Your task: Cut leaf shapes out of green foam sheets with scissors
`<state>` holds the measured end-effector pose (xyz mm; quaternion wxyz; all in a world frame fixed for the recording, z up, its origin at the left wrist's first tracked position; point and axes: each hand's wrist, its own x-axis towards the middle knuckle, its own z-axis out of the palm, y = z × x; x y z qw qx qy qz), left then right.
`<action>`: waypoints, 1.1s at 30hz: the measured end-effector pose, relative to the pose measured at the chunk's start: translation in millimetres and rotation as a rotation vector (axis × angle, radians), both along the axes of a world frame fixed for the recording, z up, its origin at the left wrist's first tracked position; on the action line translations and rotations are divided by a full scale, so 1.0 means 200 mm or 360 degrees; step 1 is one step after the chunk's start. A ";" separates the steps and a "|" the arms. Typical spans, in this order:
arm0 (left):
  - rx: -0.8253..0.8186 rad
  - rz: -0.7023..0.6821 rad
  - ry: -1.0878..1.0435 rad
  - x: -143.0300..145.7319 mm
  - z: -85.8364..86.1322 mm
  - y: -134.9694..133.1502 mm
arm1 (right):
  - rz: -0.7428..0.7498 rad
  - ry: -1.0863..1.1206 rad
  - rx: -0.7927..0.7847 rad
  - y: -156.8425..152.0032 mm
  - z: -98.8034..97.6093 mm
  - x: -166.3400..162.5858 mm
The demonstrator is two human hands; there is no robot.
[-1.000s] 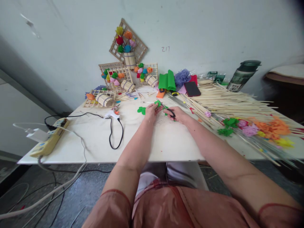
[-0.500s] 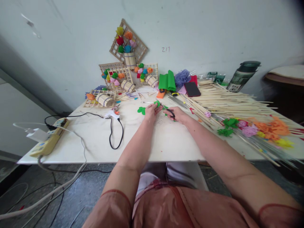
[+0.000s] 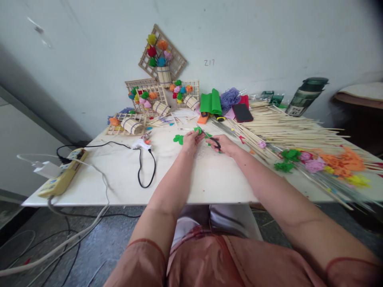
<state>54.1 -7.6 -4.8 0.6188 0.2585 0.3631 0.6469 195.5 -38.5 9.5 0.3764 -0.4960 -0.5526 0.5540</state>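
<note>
Over the middle of the white table, my left hand (image 3: 192,141) is closed on a small piece of green crepe paper (image 3: 198,130). A pair of dark-handled scissors (image 3: 214,142) is gripped in my right hand (image 3: 224,144), with the blades pointing left toward that paper. Whether the blades touch the paper I cannot tell. Cut green paper petals (image 3: 178,138) lie just left of my left hand. More green paper shows partly behind the scissors and under my right hand.
A glue gun (image 3: 141,144) with its black cord lies left, near a power strip (image 3: 64,173). Behind are stick lattices with paper flowers (image 3: 145,95), a green paper roll (image 3: 211,102) and a phone (image 3: 242,113). Bamboo sticks (image 3: 287,127) and a dark bottle (image 3: 308,97) are right.
</note>
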 end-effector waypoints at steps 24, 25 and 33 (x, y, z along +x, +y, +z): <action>0.0009 -0.0071 0.0070 0.00 0.00 -0.02 | 0.0108 0.0062 -0.0037 0.02 -0.03 0.05; 0.0005 -0.0073 0.0067 0.00 0.00 -0.02 | 0.0113 0.0062 -0.0037 0.02 -0.03 0.05; 0.0006 -0.0062 0.0064 0.00 0.01 -0.01 | 0.0071 0.0037 -0.0034 0.01 -0.01 0.04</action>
